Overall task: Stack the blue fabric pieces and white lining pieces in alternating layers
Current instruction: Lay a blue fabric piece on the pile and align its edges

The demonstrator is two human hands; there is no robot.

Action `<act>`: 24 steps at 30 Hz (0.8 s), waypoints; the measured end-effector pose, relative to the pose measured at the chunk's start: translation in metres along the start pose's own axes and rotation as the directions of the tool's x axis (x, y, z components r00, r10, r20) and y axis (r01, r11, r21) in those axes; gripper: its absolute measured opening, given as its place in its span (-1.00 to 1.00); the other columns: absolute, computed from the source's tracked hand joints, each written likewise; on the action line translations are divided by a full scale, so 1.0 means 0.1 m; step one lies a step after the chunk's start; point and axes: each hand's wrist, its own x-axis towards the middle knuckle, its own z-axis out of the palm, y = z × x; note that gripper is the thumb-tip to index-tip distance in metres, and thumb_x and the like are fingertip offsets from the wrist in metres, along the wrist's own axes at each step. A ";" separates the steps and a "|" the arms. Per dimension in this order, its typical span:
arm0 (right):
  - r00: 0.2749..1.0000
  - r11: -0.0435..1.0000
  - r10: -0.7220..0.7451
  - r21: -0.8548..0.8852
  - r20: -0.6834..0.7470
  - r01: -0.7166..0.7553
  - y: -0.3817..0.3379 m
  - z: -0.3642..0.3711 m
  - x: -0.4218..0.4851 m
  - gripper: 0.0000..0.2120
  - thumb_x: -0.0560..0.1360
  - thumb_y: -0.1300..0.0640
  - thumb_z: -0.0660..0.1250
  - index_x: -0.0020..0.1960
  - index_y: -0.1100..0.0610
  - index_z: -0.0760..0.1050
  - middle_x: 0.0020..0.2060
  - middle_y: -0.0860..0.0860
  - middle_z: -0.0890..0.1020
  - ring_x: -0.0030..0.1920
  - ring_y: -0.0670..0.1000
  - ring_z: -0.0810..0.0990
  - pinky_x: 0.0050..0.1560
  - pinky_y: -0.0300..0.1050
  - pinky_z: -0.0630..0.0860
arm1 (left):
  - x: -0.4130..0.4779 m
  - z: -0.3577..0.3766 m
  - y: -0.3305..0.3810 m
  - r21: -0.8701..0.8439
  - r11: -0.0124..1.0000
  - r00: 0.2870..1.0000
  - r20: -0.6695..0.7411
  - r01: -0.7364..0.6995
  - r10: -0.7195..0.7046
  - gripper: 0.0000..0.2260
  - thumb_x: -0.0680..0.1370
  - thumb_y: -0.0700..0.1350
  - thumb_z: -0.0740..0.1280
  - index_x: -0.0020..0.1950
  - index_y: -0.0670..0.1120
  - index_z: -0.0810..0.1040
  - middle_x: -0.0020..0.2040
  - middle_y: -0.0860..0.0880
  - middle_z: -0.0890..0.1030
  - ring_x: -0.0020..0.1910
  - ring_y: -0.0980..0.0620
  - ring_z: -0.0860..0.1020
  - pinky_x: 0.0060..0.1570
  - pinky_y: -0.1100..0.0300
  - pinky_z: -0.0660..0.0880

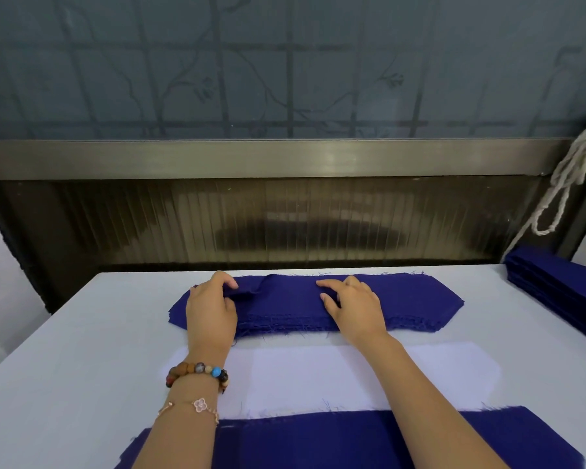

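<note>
A pile of blue fabric pieces (pixel 410 299) lies across the far middle of the table. My left hand (pixel 210 309) rests on its left end, and its fingers pinch the top blue piece into a raised fold. My right hand (pixel 351 304) lies on the pile's middle with the fingers spread and bent, touching the top piece. Nearer to me lies a white lining piece (pixel 305 377), flat on the table. A blue fabric piece (pixel 318 441) sits at the near edge, under my forearms.
A second pile of blue fabric pieces (pixel 562 286) sits at the table's right edge. A white rope (pixel 569 177) hangs at the back right. The white table (pixel 82 350) ends at a dark ribbed panel (pixel 285 225) behind.
</note>
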 end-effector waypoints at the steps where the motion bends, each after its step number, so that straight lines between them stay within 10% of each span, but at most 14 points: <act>1: 1.000 1.000 0.000 0.001 0.001 0.000 0.00 0.00 0.00 -0.63 0.62 -0.08 0.14 0.42 -0.13 0.35 0.09 -0.01 0.50 0.10 -0.02 0.46 0.15 -0.16 0.41 | 0.00 0.00 0.00 -0.026 1.000 1.000 0.011 0.010 -0.009 -0.72 0.54 -0.41 0.23 0.07 -0.03 0.45 0.06 -0.08 0.58 0.06 -0.02 0.51 0.06 0.11 0.50; 6: 1.000 1.000 0.003 0.005 0.001 -0.003 -0.01 -0.01 0.00 -0.64 0.61 -0.08 0.16 0.40 -0.12 0.36 0.06 -0.01 0.51 0.09 -0.02 0.46 0.13 -0.16 0.42 | 0.00 -0.01 0.02 -0.120 0.993 1.000 0.002 -0.005 0.006 -0.63 0.54 -0.29 0.36 0.29 -0.01 0.44 0.07 0.00 0.57 0.08 0.02 0.51 0.11 0.07 0.53; 14: 0.999 0.998 0.015 0.062 0.049 -0.018 -0.01 -0.05 0.01 -0.61 0.60 -0.02 0.23 0.41 -0.08 0.34 -0.03 -0.02 0.49 0.06 -0.02 0.47 0.11 -0.13 0.44 | 0.00 -0.05 -0.01 -0.235 0.970 0.983 -0.180 -0.065 0.022 -0.90 0.56 -0.30 0.33 -0.02 -0.14 0.59 -0.10 0.02 0.60 -0.09 0.07 0.52 -0.06 0.30 0.39; 20: 0.982 0.981 0.033 0.181 0.184 -0.067 0.00 -0.13 0.12 -0.19 0.54 0.10 0.34 0.55 -0.13 -0.14 -0.31 0.00 0.51 -0.28 -0.05 0.50 -0.26 -0.15 0.50 | 0.00 -0.08 -0.04 -0.293 0.956 0.982 -0.186 -0.020 -0.037 -0.79 0.54 -0.43 0.24 -0.05 -0.18 0.60 -0.11 -0.01 0.59 -0.09 0.06 0.51 -0.14 0.47 0.37; 24: 0.938 0.990 -0.014 0.138 0.345 -0.037 0.07 -0.24 0.28 -0.36 0.54 0.05 0.34 0.50 -0.16 0.10 -0.27 -0.05 0.50 -0.24 -0.07 0.50 -0.24 -0.17 0.49 | 0.00 -0.07 -0.05 -0.293 0.956 0.982 -0.178 0.008 -0.063 -0.76 0.55 -0.44 0.22 -0.01 -0.18 0.60 -0.07 -0.03 0.59 -0.05 0.04 0.51 -0.14 0.42 0.39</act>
